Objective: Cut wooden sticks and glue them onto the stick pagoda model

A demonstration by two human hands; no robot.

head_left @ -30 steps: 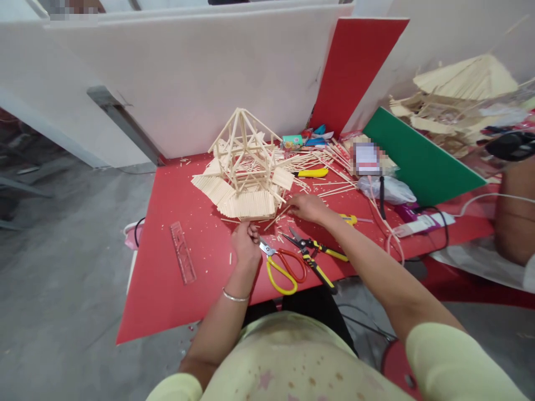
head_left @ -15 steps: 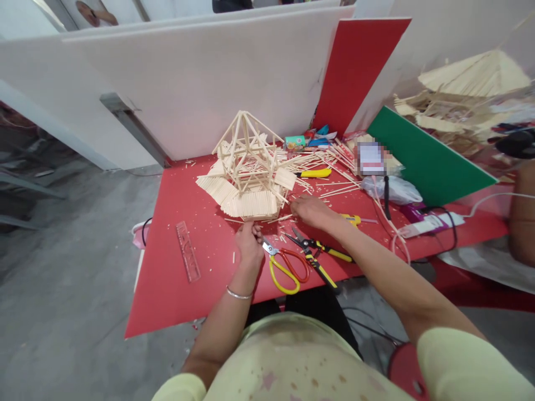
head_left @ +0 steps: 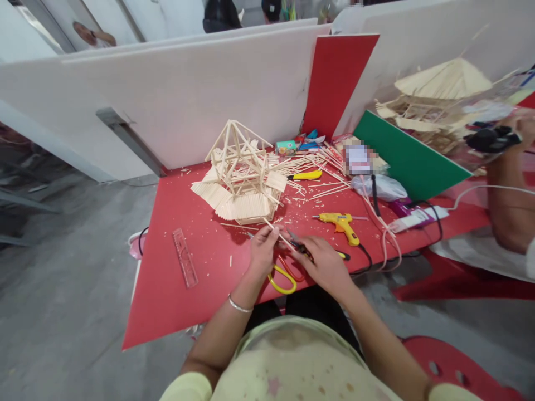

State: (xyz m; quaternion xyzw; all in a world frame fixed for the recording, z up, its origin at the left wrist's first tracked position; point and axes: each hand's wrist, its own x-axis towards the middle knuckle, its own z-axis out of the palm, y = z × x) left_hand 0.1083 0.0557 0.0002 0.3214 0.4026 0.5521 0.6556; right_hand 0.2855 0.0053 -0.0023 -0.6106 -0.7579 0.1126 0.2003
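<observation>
My left hand (head_left: 262, 250) and my right hand (head_left: 321, 262) meet over the front of the red table (head_left: 175, 301), both pinching a thin wooden stick (head_left: 279, 236) that slants up to the left between them. Under the hands lie yellow-and-red scissors (head_left: 281, 279) and yellow-handled snips (head_left: 339, 255). Just beyond the hands stands a house-like model of pale sticks (head_left: 239, 177).
A yellow glue gun (head_left: 341, 224) with a black cord lies right of the hands. A clear ruler (head_left: 184, 264) lies to the left. Loose sticks, a yellow cutter (head_left: 306, 175) and a green board (head_left: 407, 154) are further back. Another person's arm (head_left: 504, 189) works at the right.
My right hand pulled back from the loose sticks by the model with a stick, and came to my left hand near the scissors. The glue gun is now uncovered.
</observation>
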